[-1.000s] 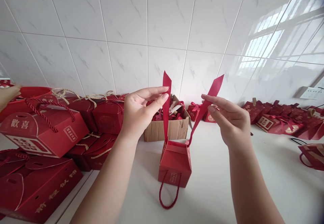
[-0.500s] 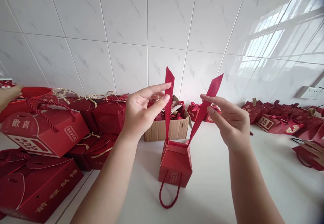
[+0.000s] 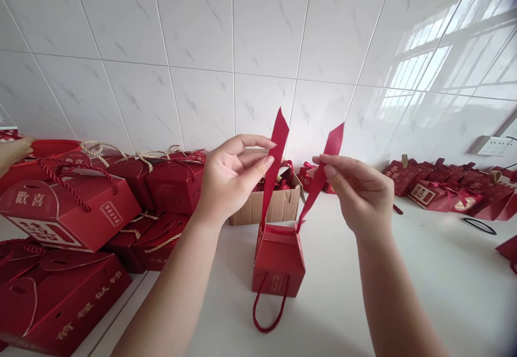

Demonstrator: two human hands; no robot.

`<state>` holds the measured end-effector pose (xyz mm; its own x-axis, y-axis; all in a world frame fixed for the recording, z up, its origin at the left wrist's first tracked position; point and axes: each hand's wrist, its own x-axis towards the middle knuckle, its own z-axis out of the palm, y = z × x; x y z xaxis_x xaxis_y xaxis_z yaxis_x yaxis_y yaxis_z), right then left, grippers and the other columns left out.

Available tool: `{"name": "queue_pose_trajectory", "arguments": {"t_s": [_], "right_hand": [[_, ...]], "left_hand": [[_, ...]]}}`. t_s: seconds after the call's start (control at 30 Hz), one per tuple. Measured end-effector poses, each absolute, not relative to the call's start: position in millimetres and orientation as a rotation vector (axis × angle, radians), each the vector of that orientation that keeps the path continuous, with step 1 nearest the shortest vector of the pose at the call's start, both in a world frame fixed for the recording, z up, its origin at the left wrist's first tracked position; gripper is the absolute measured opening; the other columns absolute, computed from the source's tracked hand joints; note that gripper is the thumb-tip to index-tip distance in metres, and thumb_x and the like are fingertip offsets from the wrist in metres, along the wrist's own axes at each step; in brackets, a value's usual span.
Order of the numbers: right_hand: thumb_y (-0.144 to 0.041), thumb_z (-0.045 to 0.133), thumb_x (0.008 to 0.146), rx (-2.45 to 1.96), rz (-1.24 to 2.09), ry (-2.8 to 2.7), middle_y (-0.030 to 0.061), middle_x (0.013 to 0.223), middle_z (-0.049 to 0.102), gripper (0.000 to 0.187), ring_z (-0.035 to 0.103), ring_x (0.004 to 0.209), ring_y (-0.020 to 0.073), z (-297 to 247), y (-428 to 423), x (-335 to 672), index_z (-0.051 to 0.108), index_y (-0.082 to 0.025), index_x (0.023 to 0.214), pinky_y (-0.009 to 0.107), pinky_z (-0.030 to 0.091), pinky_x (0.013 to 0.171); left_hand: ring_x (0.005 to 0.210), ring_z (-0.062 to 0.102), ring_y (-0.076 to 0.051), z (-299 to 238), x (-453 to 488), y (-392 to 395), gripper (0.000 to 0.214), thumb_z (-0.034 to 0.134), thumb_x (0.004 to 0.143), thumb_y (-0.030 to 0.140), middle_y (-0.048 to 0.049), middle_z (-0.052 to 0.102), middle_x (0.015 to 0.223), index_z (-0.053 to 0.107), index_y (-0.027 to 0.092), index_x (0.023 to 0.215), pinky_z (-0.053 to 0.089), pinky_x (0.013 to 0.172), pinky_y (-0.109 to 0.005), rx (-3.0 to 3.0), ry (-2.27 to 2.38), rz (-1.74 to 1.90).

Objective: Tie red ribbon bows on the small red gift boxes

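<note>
A small red gift box (image 3: 278, 260) stands on the white table, its cord handle (image 3: 268, 329) hanging down in front. Red ribbon (image 3: 271, 184) rises from both sides of the box's top. One ribbon end is pinched between the thumb and fingers of my left hand (image 3: 232, 182). My right hand (image 3: 359, 190) pinches the other end, thumb against index finger. Both ends stick up above my fingers, with cut, slanted tips. The two hands are raised above the box, apart from each other.
Behind the gift box sits a cardboard carton (image 3: 262, 206) of red pieces. Larger red boxes (image 3: 72, 211) are stacked at left, near another person's hand (image 3: 16, 149). Rows of small red boxes (image 3: 452, 190) line the right, with a black loop (image 3: 479, 225) before them.
My hands have come closer together with the ribbon ends, which lean inward more. At the far right, another person's hand has left the view and a red piece there has shifted right.
</note>
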<state>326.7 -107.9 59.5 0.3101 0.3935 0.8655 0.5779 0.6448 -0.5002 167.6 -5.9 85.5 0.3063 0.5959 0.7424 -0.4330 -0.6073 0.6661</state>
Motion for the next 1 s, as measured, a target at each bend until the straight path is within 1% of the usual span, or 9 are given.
{"name": "queue_pose_trajectory", "arguments": {"t_s": [0.13,0.2,0.3,0.43,0.53,0.6,0.77,0.9,1.0], "right_hand": [[-0.026,0.059,0.086,-0.962,0.149,-1.311,0.0016,0.085,0.069,0.034,0.068,0.069,0.0167,58,-105,321,0.053,-0.027,0.119,0.032,0.058,0.063],[-0.028,0.06,0.086,-0.99,0.28,-1.333,0.0005,0.082,0.068,0.039,0.067,0.063,0.0152,58,-103,318,0.045,-0.027,0.122,0.031,0.057,0.059],[-0.032,0.06,0.085,-1.01,0.365,-1.358,0.0024,0.083,0.068,0.027,0.066,0.065,0.0143,57,-101,314,0.052,-0.021,0.109,0.028,0.056,0.058],[-0.032,0.062,0.083,-0.999,0.359,-1.366,0.0041,0.084,0.068,0.014,0.064,0.067,0.0134,57,-101,310,0.061,-0.018,0.087,0.026,0.056,0.058],[-0.03,0.06,0.084,-0.97,0.382,-1.413,0.0027,0.078,0.066,0.012,0.062,0.065,0.0123,58,-102,309,0.063,-0.019,0.087,0.026,0.056,0.059],[-0.029,0.061,0.084,-0.948,0.414,-1.43,0.0023,0.077,0.066,0.012,0.062,0.066,0.0124,58,-103,309,0.064,-0.019,0.089,0.026,0.055,0.059],[-0.034,0.064,0.082,-0.974,0.544,-1.376,0.0023,0.074,0.065,0.019,0.062,0.066,0.0137,57,-101,312,0.064,-0.018,0.093,0.027,0.054,0.059],[-0.039,0.062,0.084,-0.928,0.617,-1.28,0.0023,0.078,0.065,0.022,0.06,0.065,0.0119,54,-95,318,0.067,-0.021,0.096,0.025,0.053,0.059],[-0.036,0.063,0.084,-0.881,0.663,-1.269,0.0016,0.078,0.065,0.017,0.058,0.067,0.0104,52,-92,320,0.07,-0.022,0.09,0.023,0.051,0.061]], "left_hand": [[0.078,0.067,-0.015,87,166,-10,0.02,0.074,0.07,0.019,-0.0012,0.068,0.084,0.062,0.02,0.085,0.057,0.074,-0.027,1.707,0.117,1.317],[0.078,0.066,-0.016,86,168,-13,0.013,0.072,0.072,0.02,-0.003,0.068,0.083,0.063,0.018,0.081,0.057,0.073,-0.027,1.747,0.116,1.217],[0.077,0.066,-0.016,85,171,-15,0.009,0.07,0.073,0.021,-0.0037,0.067,0.082,0.064,0.017,0.076,0.056,0.073,-0.027,1.795,0.115,1.09],[0.069,0.064,-0.011,82,175,-14,0.02,0.073,0.07,0.019,-0.0005,0.062,0.085,0.057,0.019,0.08,0.055,0.066,-0.025,1.768,0.147,1.031],[0.069,0.064,-0.011,82,175,-12,0.031,0.073,0.068,0.018,-0.0024,0.062,0.098,0.057,0.021,0.094,0.056,0.066,-0.026,1.745,0.21,1.036],[0.073,0.065,-0.013,83,175,-12,0.032,0.073,0.069,0.019,-0.0049,0.063,0.1,0.059,0.02,0.098,0.057,0.068,-0.027,1.767,0.237,1.002],[0.074,0.067,-0.016,83,175,-10,0.025,0.077,0.065,0.02,-0.0044,0.068,0.087,0.062,0.016,0.085,0.057,0.067,-0.028,1.783,0.189,1.053],[0.076,0.067,-0.016,82,175,-9,0.019,0.074,0.069,0.022,-0.004,0.069,0.085,0.062,0.017,0.084,0.057,0.071,-0.027,1.821,0.161,1.066],[0.075,0.067,-0.015,82,173,-9,0.018,0.073,0.071,0.021,-0.0034,0.068,0.086,0.062,0.017,0.086,0.056,0.071,-0.027,1.833,0.156,1.049]]}}
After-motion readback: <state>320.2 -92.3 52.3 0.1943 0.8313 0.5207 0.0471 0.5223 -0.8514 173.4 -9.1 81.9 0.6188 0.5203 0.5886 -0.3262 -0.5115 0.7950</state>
